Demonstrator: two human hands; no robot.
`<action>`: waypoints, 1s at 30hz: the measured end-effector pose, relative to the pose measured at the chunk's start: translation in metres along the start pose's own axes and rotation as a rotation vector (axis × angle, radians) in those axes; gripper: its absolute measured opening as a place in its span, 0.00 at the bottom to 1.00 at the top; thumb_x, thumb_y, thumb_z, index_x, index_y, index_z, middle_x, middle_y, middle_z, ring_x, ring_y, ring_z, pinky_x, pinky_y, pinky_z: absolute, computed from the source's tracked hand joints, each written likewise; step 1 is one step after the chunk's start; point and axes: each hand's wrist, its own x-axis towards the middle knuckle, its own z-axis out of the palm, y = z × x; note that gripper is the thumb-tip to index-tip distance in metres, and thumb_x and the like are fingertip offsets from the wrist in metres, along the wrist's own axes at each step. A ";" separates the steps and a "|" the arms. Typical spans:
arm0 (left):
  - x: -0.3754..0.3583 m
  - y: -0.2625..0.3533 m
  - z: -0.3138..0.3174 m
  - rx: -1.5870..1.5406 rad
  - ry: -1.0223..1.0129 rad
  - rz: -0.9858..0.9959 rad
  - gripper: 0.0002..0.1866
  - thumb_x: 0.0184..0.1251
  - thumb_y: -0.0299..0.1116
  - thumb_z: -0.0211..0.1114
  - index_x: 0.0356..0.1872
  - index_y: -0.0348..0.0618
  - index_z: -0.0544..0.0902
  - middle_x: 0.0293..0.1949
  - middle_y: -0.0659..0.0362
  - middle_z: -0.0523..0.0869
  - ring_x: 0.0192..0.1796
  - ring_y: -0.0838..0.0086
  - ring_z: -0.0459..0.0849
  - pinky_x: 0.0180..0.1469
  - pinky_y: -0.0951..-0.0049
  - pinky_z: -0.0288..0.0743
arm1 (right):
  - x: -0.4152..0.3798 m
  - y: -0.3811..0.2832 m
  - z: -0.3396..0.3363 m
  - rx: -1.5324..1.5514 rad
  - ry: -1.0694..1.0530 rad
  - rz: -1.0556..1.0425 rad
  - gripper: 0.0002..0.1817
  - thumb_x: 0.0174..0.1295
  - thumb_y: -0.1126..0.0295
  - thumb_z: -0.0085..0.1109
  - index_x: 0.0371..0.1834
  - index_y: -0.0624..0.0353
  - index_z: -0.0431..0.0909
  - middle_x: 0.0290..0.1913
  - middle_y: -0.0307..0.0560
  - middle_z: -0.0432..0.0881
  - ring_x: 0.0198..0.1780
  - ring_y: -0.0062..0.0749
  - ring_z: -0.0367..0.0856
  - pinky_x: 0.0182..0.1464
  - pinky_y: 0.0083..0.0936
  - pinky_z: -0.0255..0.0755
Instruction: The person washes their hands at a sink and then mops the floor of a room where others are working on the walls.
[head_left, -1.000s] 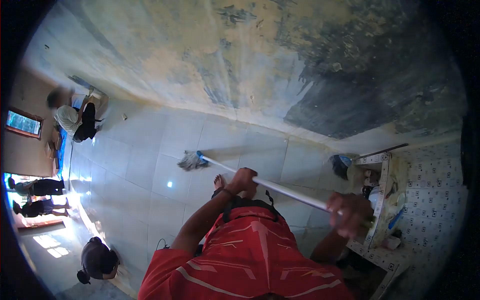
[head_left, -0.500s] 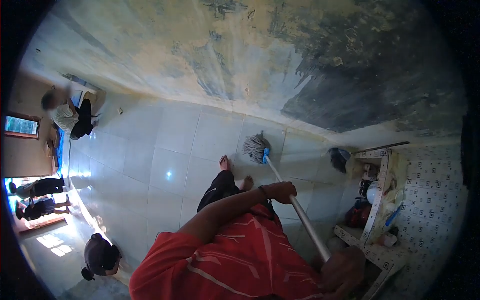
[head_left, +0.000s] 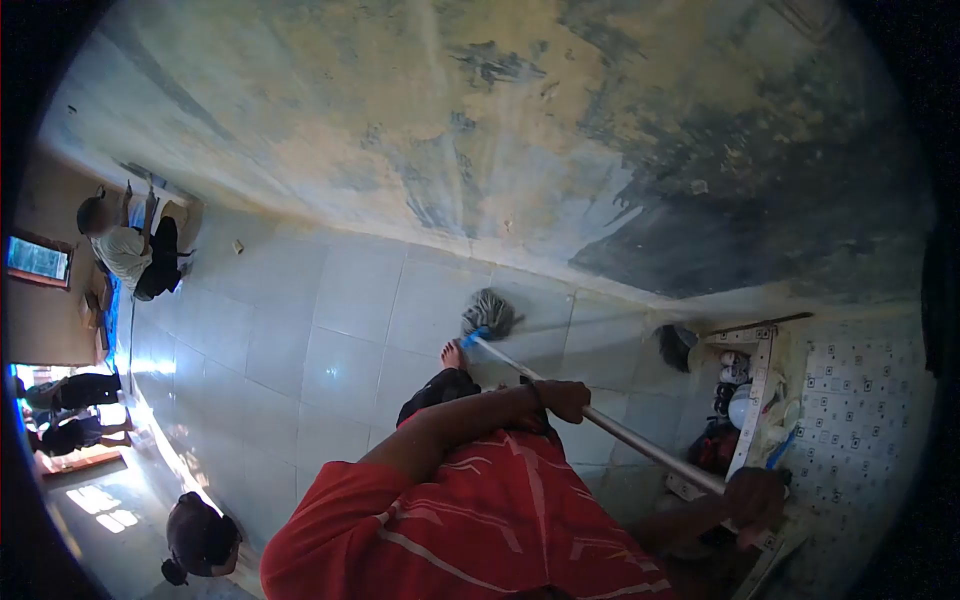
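Observation:
A mop with a grey stringy head rests on the pale tiled floor, beside my bare foot. Its blue socket joins a long metal pole that slants down to the right. Around the middle of the pole my left hand is closed, with a dark band on the wrist. My right hand grips the pole near its far end, at the lower right.
A stained wall runs along the floor. At the right is a tiled shelf unit holding a white round item and other things, with a dark object beside it. Several people are at the left, one seated by the wall.
The mop head has moved left and slightly down, close to my foot. My right hand has moved right and up with the pole end; my left hand has shifted slightly down and left.

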 end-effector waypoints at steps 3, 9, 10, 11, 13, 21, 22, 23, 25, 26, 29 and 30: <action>-0.028 -0.037 -0.028 0.060 0.104 -0.120 0.11 0.40 0.36 0.59 0.22 0.39 0.82 0.27 0.46 0.82 0.34 0.53 0.82 0.40 0.58 0.75 | -0.010 0.034 -0.012 0.031 0.024 0.007 0.16 0.55 0.58 0.54 0.11 0.46 0.69 0.14 0.40 0.75 0.16 0.22 0.74 0.19 0.14 0.65; -0.114 -0.147 -0.065 0.117 0.189 -0.493 0.18 0.45 0.41 0.61 0.35 0.39 0.82 0.39 0.45 0.82 0.46 0.54 0.79 0.51 0.60 0.72 | -0.031 0.181 -0.046 0.214 0.692 -0.009 0.16 0.55 0.53 0.57 0.13 0.42 0.71 0.23 0.34 0.74 0.30 0.28 0.71 0.41 0.30 0.63; -0.140 -0.158 -0.069 0.058 0.271 -0.539 0.17 0.47 0.41 0.61 0.33 0.39 0.82 0.39 0.45 0.82 0.46 0.54 0.79 0.50 0.59 0.72 | -0.027 0.201 -0.041 0.088 0.851 0.107 0.12 0.50 0.61 0.61 0.16 0.44 0.68 0.14 0.31 0.61 0.22 0.26 0.59 0.42 0.39 0.58; -0.156 -0.200 -0.053 0.210 0.335 -0.509 0.15 0.48 0.41 0.60 0.32 0.40 0.82 0.35 0.46 0.82 0.42 0.53 0.81 0.47 0.58 0.74 | -0.030 0.222 -0.041 0.023 0.870 0.258 0.10 0.51 0.59 0.61 0.20 0.46 0.72 0.19 0.34 0.67 0.26 0.28 0.64 0.44 0.39 0.60; -0.201 -0.215 -0.061 0.232 0.391 -0.629 0.11 0.49 0.39 0.60 0.28 0.42 0.81 0.28 0.48 0.82 0.35 0.52 0.81 0.41 0.57 0.74 | -0.009 0.248 -0.037 -0.179 0.687 0.578 0.09 0.53 0.59 0.62 0.31 0.49 0.77 0.35 0.42 0.76 0.39 0.34 0.71 0.49 0.41 0.62; -0.276 -0.223 -0.050 0.268 0.591 -0.947 0.07 0.48 0.34 0.62 0.25 0.42 0.80 0.30 0.48 0.80 0.40 0.56 0.80 0.43 0.61 0.75 | 0.048 0.283 -0.017 -0.266 0.121 0.853 0.14 0.54 0.76 0.60 0.46 0.58 0.77 0.57 0.50 0.72 0.60 0.39 0.68 0.61 0.32 0.61; -0.267 -0.220 -0.051 0.268 0.598 -0.950 0.07 0.48 0.34 0.62 0.25 0.42 0.80 0.30 0.48 0.80 0.40 0.56 0.80 0.43 0.61 0.75 | 0.046 0.277 -0.020 -0.318 0.109 0.873 0.13 0.53 0.75 0.61 0.44 0.58 0.78 0.56 0.50 0.73 0.59 0.39 0.69 0.60 0.31 0.62; -0.257 -0.216 -0.049 0.247 0.611 -0.979 0.07 0.48 0.33 0.62 0.26 0.42 0.80 0.31 0.49 0.80 0.40 0.56 0.80 0.43 0.61 0.75 | 0.042 0.266 -0.026 -0.315 0.099 0.874 0.13 0.53 0.75 0.61 0.44 0.58 0.78 0.56 0.50 0.73 0.59 0.39 0.69 0.60 0.31 0.62; -0.231 -0.204 -0.042 0.223 0.635 -1.021 0.06 0.48 0.33 0.61 0.26 0.42 0.80 0.31 0.49 0.80 0.40 0.56 0.79 0.44 0.61 0.74 | 0.039 0.240 -0.041 -0.403 0.092 0.903 0.12 0.52 0.74 0.63 0.42 0.57 0.79 0.55 0.48 0.74 0.58 0.39 0.70 0.59 0.32 0.64; -0.212 -0.196 -0.042 0.210 0.711 -0.955 0.06 0.48 0.33 0.61 0.26 0.42 0.80 0.31 0.49 0.80 0.40 0.56 0.79 0.44 0.61 0.74 | 0.036 0.227 -0.051 -0.397 0.080 0.891 0.12 0.52 0.74 0.63 0.42 0.57 0.79 0.55 0.48 0.74 0.58 0.39 0.70 0.59 0.32 0.64; -0.151 -0.173 -0.045 0.248 0.892 -0.821 0.07 0.49 0.36 0.64 0.23 0.43 0.80 0.27 0.51 0.80 0.38 0.59 0.79 0.42 0.62 0.74 | 0.037 0.178 -0.089 -0.420 0.050 0.819 0.12 0.50 0.73 0.65 0.40 0.55 0.80 0.53 0.47 0.76 0.57 0.40 0.71 0.57 0.32 0.65; -0.130 -0.161 -0.048 0.188 0.994 -0.747 0.12 0.49 0.41 0.66 0.22 0.43 0.80 0.26 0.51 0.80 0.37 0.59 0.79 0.42 0.62 0.73 | 0.047 0.160 -0.101 -0.504 -0.024 0.798 0.13 0.48 0.73 0.66 0.39 0.55 0.80 0.52 0.46 0.76 0.56 0.40 0.71 0.57 0.33 0.65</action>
